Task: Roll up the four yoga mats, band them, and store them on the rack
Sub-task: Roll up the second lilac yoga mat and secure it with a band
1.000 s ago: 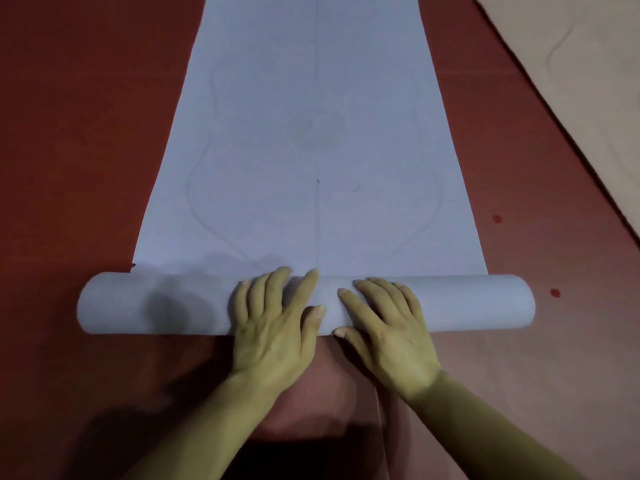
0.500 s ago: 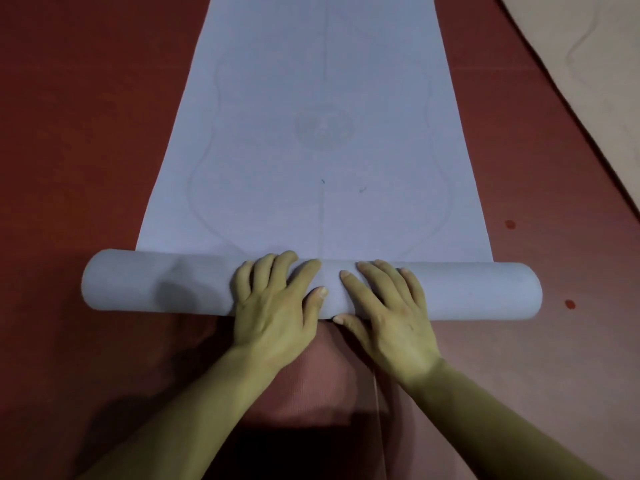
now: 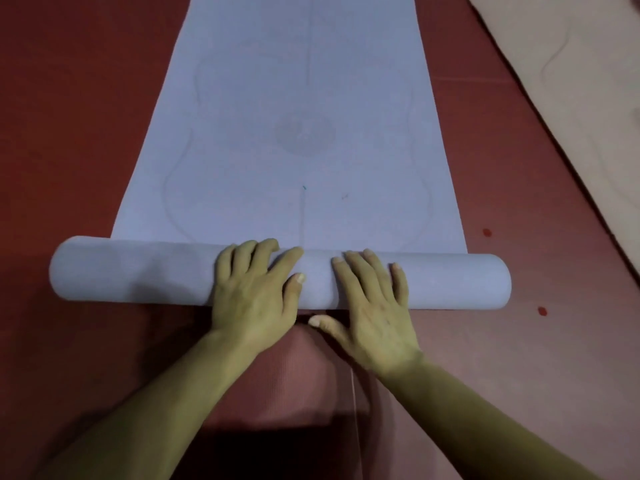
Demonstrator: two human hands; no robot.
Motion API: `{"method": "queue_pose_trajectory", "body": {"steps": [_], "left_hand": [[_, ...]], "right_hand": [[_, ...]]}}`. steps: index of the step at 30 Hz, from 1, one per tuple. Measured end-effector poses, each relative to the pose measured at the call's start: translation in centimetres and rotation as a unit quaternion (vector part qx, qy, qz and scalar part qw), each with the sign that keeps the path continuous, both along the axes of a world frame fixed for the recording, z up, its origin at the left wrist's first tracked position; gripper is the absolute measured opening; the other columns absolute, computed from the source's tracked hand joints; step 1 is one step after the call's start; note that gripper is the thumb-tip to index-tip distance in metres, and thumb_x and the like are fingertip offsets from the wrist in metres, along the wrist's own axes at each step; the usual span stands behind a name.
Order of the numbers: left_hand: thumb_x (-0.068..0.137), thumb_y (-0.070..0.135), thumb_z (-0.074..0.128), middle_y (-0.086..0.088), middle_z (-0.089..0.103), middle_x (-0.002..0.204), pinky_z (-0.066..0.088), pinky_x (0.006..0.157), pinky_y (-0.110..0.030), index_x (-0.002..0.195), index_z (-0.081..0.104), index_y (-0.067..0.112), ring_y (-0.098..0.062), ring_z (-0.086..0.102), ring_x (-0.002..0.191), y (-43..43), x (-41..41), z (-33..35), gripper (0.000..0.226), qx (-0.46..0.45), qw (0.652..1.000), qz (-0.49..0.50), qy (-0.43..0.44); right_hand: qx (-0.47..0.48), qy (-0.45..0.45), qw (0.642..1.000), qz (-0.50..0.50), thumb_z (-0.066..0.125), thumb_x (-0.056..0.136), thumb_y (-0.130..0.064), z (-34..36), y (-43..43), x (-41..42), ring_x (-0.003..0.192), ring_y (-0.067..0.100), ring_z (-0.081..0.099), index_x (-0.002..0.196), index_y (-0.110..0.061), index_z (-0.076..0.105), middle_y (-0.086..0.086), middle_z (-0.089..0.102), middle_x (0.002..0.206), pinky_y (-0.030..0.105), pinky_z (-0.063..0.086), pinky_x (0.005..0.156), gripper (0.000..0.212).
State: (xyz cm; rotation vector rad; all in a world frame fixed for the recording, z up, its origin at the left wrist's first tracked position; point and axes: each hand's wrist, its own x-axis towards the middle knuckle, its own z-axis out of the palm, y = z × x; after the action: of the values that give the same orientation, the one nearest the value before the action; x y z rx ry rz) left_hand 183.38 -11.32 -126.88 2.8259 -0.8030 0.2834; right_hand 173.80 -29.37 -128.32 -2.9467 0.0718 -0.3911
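**Operator:** Where is the mat sitting?

**Observer:** Your pale blue yoga mat runs from the top centre of the frame down toward you over the red floor. Its near end is wound into a roll. The roll lies crosswise through the middle of the frame and sticks out past the flat sheet's edges on both left and right.

**Operator:** And my hands?

**Observer:** Both are on the roll near its centre, side by side but not touching. Your left hand lies over the top with its fingers spread, reaching to where the roll meets the flat sheet. Its thumb rests on the roll's near face. Your right hand has its fingers straight and laid over the roll too. Its thumb is off the roll, pointing left just below the near edge. Neither hand curls round anything; both press with open palms.

**Operator:** Anything else in view?

**Observer:** A faint printed circle sits on the flat part above your hands. Two small red spots mark the floor at the right, near the roll's right end. A beige mat lies flat in the upper right corner, well apart from the blue one.
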Motion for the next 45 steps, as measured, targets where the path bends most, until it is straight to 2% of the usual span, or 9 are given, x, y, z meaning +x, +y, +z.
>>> {"method": "queue_pose_trajectory", "body": {"steps": [3, 9, 13, 18, 23, 30, 37, 39, 45], "left_hand": [[0.097, 0.044, 0.043, -0.012, 0.059, 0.129, 0.035, 0.106, -0.052, 0.135, 0.062, 0.022, -0.035, 0.053, 0.115, -0.2, 0.4, 0.0, 0.049, -0.024, 1.000, 0.013, -0.012], [0.097, 0.044, 0.044, -0.014, 0.055, 0.134, 0.025, 0.116, -0.055, 0.132, 0.065, 0.020, -0.038, 0.047, 0.123, -0.1, -0.1, -1.6, 0.047, -0.039, 0.999, 0.012, -0.013], [0.099, 0.043, 0.044, -0.012, 0.059, 0.130, 0.032, 0.112, -0.054, 0.128, 0.067, 0.020, -0.037, 0.052, 0.117, -1.0, 2.0, -1.2, 0.044, -0.010, 1.000, 0.011, -0.026], [0.099, 0.043, 0.041, -0.010, 0.062, 0.125, 0.038, 0.106, -0.052, 0.125, 0.068, 0.020, -0.034, 0.055, 0.113, -2.0, 4.0, -0.6, 0.044, -0.006, 0.999, 0.011, -0.039], [0.092, 0.041, 0.051, -0.012, 0.056, 0.131, 0.034, 0.101, -0.052, 0.124, 0.065, 0.021, -0.036, 0.050, 0.116, -2.4, 3.8, -0.8, 0.040, -0.057, 0.997, 0.001, -0.047], [0.095, 0.041, 0.045, -0.009, 0.061, 0.130, 0.036, 0.102, -0.049, 0.123, 0.069, 0.025, -0.032, 0.052, 0.117, -3.9, 5.4, -0.1, 0.041, 0.015, 1.000, 0.017, 0.011], [0.094, 0.052, 0.040, -0.011, 0.059, 0.132, 0.043, 0.102, -0.051, 0.129, 0.066, 0.024, -0.032, 0.055, 0.121, -4.8, 7.7, 3.6, 0.052, 0.057, 0.993, 0.018, 0.100], [0.091, 0.056, 0.042, -0.012, 0.058, 0.133, 0.043, 0.103, -0.051, 0.132, 0.064, 0.025, -0.034, 0.056, 0.120, -4.3, 7.8, 3.8, 0.056, 0.074, 0.992, -0.019, 0.100], [0.092, 0.051, 0.045, -0.011, 0.058, 0.131, 0.034, 0.104, -0.050, 0.130, 0.065, 0.027, -0.034, 0.052, 0.115, -4.0, 8.5, 1.3, 0.049, 0.078, 0.995, -0.050, 0.040]], "right_hand": [[-0.002, -0.020, 1.000, -0.002, 0.057, 0.092, -0.065, -0.1, -0.7, 1.3, 0.138, 0.030, 0.050, 0.140, -0.013, 0.060, 0.006, 0.058, 0.143, 0.055, 0.030, 0.115, 0.071], [-0.001, -0.016, 1.000, 0.015, 0.048, 0.095, -0.066, 0.5, -1.6, 3.7, 0.133, 0.032, 0.054, 0.140, -0.012, 0.060, 0.007, 0.061, 0.140, 0.050, 0.031, 0.114, 0.071], [0.012, -0.019, 1.000, 0.018, 0.048, 0.094, -0.069, 0.3, -1.7, 3.8, 0.141, 0.032, 0.045, 0.147, -0.017, 0.053, 0.011, 0.052, 0.149, 0.051, 0.026, 0.118, 0.074], [-0.007, -0.042, 0.998, 0.042, 0.061, 0.092, -0.060, -0.1, -2.7, 5.0, 0.132, 0.036, 0.055, 0.141, -0.017, 0.061, 0.012, 0.061, 0.138, 0.054, 0.036, 0.113, 0.065], [-0.005, -0.032, 0.998, 0.047, 0.053, 0.097, -0.060, 0.2, -3.5, 6.6, 0.130, 0.035, 0.055, 0.142, -0.015, 0.060, 0.010, 0.061, 0.138, 0.051, 0.037, 0.112, 0.063], [0.010, -0.006, 1.000, 0.007, 0.065, 0.089, -0.064, 0.0, -3.2, 5.8, 0.139, 0.036, 0.045, 0.145, -0.016, 0.054, 0.014, 0.053, 0.143, 0.054, 0.024, 0.118, 0.074], [0.044, 0.028, 0.999, 0.013, 0.061, 0.096, -0.050, 2.1, -4.6, 9.0, 0.132, 0.039, 0.053, 0.137, -0.011, 0.062, 0.015, 0.060, 0.136, 0.056, 0.034, 0.112, 0.057], [0.049, 0.026, 0.998, 0.013, 0.068, 0.093, -0.049, 2.1, -4.9, 9.6, 0.131, 0.039, 0.054, 0.137, -0.011, 0.063, 0.015, 0.061, 0.136, 0.055, 0.035, 0.111, 0.059], [0.034, 0.006, 0.999, 0.018, 0.052, 0.097, -0.058, 0.8, -5.0, 9.6, 0.137, 0.037, 0.047, 0.142, -0.014, 0.057, 0.014, 0.055, 0.143, 0.052, 0.027, 0.117, 0.063]]}}
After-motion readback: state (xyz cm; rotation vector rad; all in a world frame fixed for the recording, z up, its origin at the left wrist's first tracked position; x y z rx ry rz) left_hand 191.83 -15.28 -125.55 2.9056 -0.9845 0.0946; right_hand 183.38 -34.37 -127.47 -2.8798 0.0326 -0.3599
